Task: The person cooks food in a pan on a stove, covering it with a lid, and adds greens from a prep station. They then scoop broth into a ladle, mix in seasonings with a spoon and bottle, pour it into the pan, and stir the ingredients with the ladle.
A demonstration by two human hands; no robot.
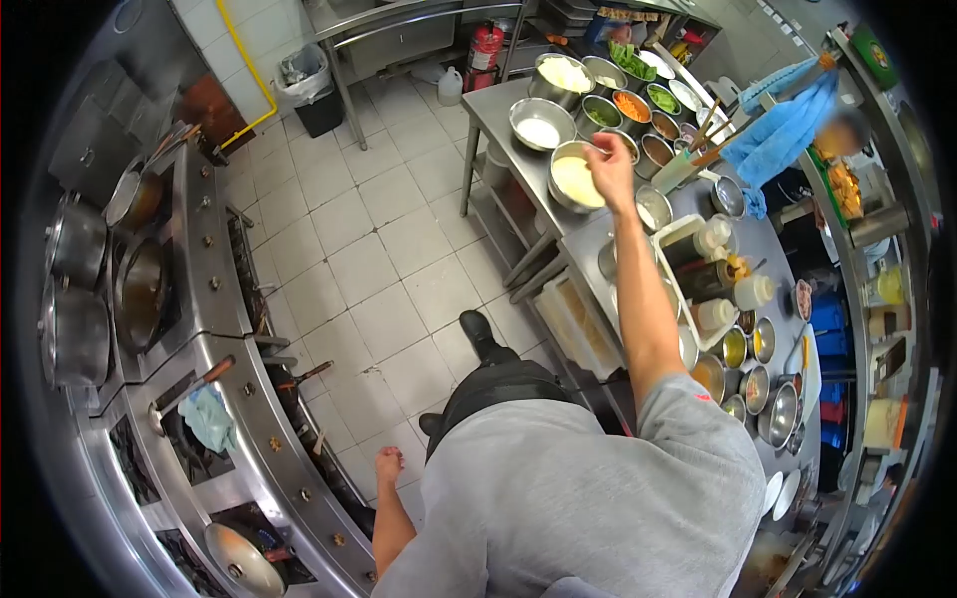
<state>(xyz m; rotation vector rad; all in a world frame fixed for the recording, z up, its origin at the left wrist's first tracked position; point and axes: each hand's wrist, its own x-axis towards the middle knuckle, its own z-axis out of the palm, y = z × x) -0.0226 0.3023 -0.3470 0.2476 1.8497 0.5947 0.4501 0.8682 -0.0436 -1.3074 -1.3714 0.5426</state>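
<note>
My right hand [610, 171] reaches over the right rim of a metal bowl [575, 181] with pale yellow contents. Its fingers are bent down and drawn together; what they hold, if anything, is too small to make out. Beside that bowl stands a bowl of white powder or liquid [539, 132]. A pot of pale shredded food [563, 75] and a container of orange shreds [632, 106] sit farther back. My left hand [390, 463] hangs low at my side, fingers curled in, nothing visible in it. The nearest thing to it is the stove front [289, 468].
Along the left runs a stove with large pots [75, 334], a wok [142, 294] and a lidded pan [242, 560]. Squeeze bottles [753, 291] stand in a white rack on the right counter. A blue cloth [788, 125] hangs nearby. A bin [311, 95] and fire extinguisher [485, 50] stand behind.
</note>
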